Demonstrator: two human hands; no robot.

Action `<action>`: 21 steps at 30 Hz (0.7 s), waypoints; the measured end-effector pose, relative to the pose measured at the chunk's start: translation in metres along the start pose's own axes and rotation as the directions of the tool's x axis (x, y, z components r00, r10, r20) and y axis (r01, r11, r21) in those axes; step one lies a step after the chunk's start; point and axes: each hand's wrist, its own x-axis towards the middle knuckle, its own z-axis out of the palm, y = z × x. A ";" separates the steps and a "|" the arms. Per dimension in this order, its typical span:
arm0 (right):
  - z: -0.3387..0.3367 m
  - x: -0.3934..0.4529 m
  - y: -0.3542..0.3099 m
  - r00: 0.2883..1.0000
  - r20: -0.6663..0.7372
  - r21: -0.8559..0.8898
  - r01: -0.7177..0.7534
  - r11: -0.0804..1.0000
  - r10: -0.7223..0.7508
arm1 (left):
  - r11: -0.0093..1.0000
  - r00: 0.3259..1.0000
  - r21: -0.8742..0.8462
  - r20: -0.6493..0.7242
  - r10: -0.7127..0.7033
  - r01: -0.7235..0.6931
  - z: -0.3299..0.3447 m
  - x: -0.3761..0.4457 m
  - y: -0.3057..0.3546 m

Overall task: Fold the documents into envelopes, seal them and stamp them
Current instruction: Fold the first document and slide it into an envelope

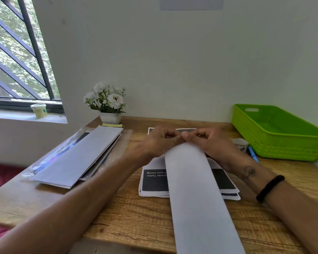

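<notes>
My left grip (159,142) and right grip (207,142) both pinch the far end of the white paper (195,189) above the printed documents (154,182).

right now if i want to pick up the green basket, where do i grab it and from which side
Take the green basket by the slot handle cut into its far end wall, or by the top rim. Come from above on its open side: it sits upright on the desk against the wall, with a small cup and a blue pen close to its near left corner, so a low approach there looks awkward.
</notes>
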 end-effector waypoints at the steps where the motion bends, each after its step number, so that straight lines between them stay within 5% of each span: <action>1: -0.001 0.001 0.002 0.999 0.022 0.017 -0.029 0.999 0.028 | 0.999 1.000 0.032 0.000 -0.015 0.015 0.000 0.000 0.000; 5: -0.007 0.006 0.008 0.990 0.087 0.031 -0.117 0.993 0.114 | 0.988 0.999 0.150 -0.033 -0.018 0.023 -0.004 0.004 -0.006; 21: -0.021 0.013 0.013 0.999 -0.018 0.110 -0.038 0.993 0.040 | 0.985 0.997 0.166 0.062 0.037 -0.047 -0.019 0.007 -0.019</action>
